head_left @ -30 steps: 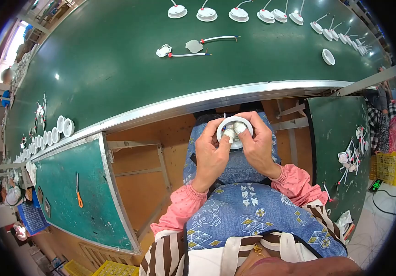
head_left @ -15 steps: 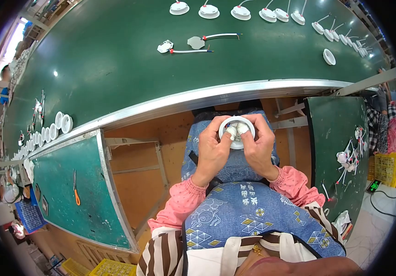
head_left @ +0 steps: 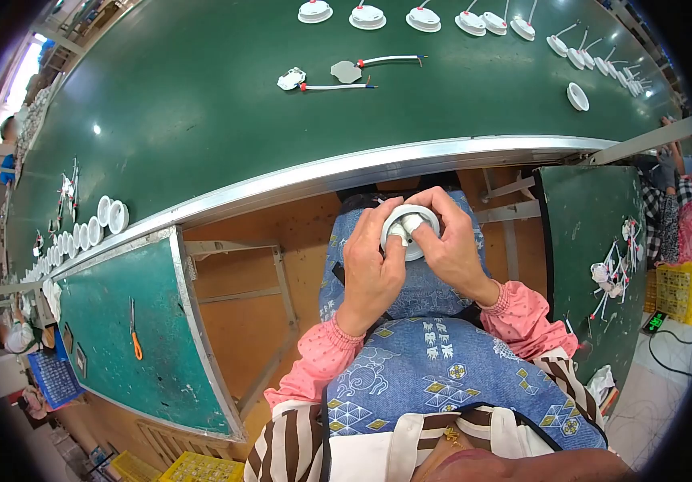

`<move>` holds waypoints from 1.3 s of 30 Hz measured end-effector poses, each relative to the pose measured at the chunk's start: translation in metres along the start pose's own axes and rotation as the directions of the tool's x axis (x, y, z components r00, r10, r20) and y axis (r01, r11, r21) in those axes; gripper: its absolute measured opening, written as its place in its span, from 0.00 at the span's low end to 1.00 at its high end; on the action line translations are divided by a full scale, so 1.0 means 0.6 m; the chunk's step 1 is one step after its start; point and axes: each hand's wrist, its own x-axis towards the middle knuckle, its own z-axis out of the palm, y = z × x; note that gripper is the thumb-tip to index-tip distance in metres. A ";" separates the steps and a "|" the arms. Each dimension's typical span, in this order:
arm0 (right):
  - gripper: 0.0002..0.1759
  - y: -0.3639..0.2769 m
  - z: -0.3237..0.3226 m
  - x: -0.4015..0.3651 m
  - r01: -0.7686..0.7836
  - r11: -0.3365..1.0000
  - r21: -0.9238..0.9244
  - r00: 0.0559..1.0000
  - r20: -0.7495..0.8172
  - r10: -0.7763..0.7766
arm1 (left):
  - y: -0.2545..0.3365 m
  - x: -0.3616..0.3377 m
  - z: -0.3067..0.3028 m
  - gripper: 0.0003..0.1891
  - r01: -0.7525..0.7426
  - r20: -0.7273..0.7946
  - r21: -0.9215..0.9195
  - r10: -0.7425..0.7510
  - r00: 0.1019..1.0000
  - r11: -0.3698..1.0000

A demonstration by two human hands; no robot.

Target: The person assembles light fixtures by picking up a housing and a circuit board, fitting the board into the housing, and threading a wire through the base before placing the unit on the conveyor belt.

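Above my lap I hold a round white lamp housing (head_left: 415,252) between both hands, its hollow side facing me. My left hand (head_left: 371,263) grips the left side of the rim, with its thumb pressed inside. My right hand (head_left: 453,247) wraps round the right side, and its thumb also reaches into the cup. White coverings sit on both thumb tips. The thumbs hide most of what lies inside the housing.
On the green table (head_left: 201,104) lie two small plates with white cables (head_left: 346,72). Wired white lamps (head_left: 367,18) line the far side, with a loose white ring (head_left: 577,97) at right. White cups (head_left: 118,217) and orange-handled scissors (head_left: 136,345) are leftward. Wired parts (head_left: 609,273) lie right.
Both hands still hold the housing, which has tilted slightly. My right hand has turned, with its fingers higher over the rim, and my left hand has shifted a little. The thumbs have moved inside.
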 end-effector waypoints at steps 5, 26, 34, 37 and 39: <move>0.07 0.002 0.002 0.007 -0.078 0.995 0.057 0.995 0.070 0.074 | -0.002 -0.008 0.004 0.19 -0.013 -0.033 0.044 0.014 0.999 0.999; 0.02 0.006 0.029 0.005 0.019 0.999 0.044 1.000 -0.013 -0.018 | -0.022 -0.002 -0.004 0.17 -0.054 -0.118 0.053 0.060 0.991 0.997; 0.02 0.024 0.040 -0.002 0.078 0.995 -0.061 0.996 -0.033 -0.080 | -0.033 -0.006 -0.003 0.16 0.068 -0.107 -0.046 -0.073 0.992 0.997; 0.02 0.027 0.040 -0.002 0.069 0.995 -0.073 0.997 -0.031 -0.072 | -0.042 -0.006 -0.005 0.16 0.079 -0.090 -0.074 -0.085 0.992 0.994; 0.02 0.028 0.039 -0.001 0.060 0.997 -0.052 0.998 -0.028 -0.062 | -0.040 -0.007 -0.005 0.16 0.019 -0.123 -0.047 -0.024 0.992 0.999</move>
